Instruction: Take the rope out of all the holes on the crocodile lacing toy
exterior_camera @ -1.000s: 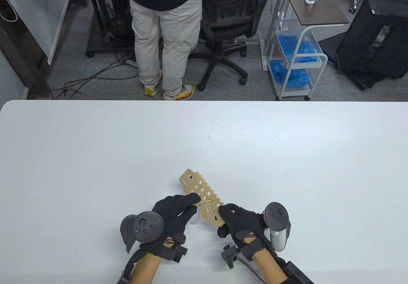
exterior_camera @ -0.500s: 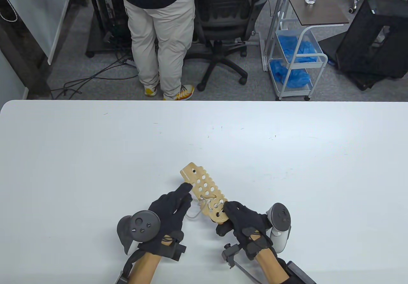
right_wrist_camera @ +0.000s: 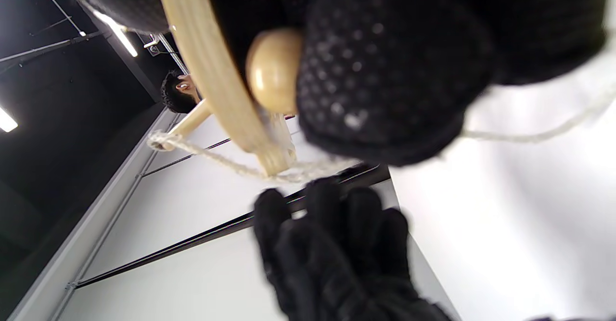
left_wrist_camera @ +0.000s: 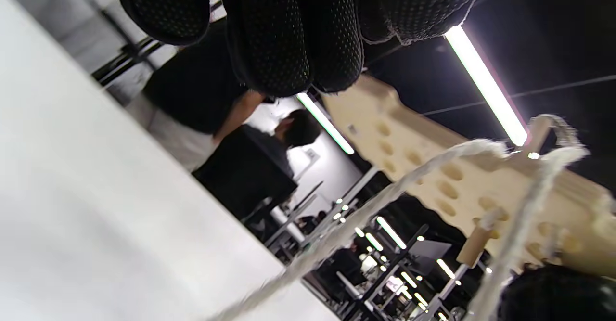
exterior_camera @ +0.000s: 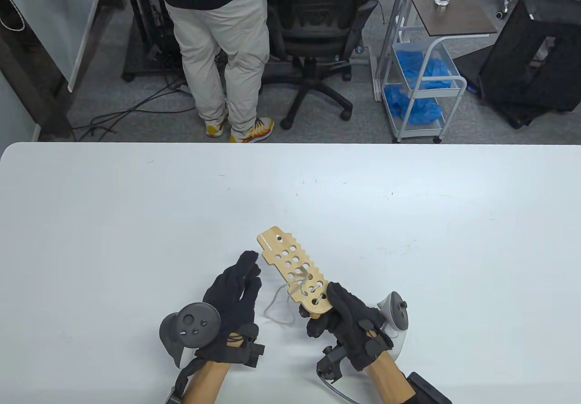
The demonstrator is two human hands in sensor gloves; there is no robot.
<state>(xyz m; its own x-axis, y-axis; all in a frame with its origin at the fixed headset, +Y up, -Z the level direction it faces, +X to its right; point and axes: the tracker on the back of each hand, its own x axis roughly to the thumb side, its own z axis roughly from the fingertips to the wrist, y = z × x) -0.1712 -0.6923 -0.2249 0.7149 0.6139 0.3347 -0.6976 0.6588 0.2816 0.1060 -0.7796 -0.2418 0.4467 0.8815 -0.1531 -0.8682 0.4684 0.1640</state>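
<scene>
Toy: the wooden crocodile lacing toy (exterior_camera: 292,271) is lifted off the white table (exterior_camera: 136,222) near its front edge, snout pointing away and to the left.
Right hand: the right hand (exterior_camera: 349,320) grips the toy's near end, fingers curled around the wood.
Left hand: the left hand (exterior_camera: 231,297) hovers just beside the toy, fingers straight, holding nothing.
Rope: the white rope (exterior_camera: 283,297) threads through holes mid-board and droops in a loop between the hands.
Bystander: a person (exterior_camera: 218,36) stands beyond the table beside an office chair (exterior_camera: 317,27).
</scene>
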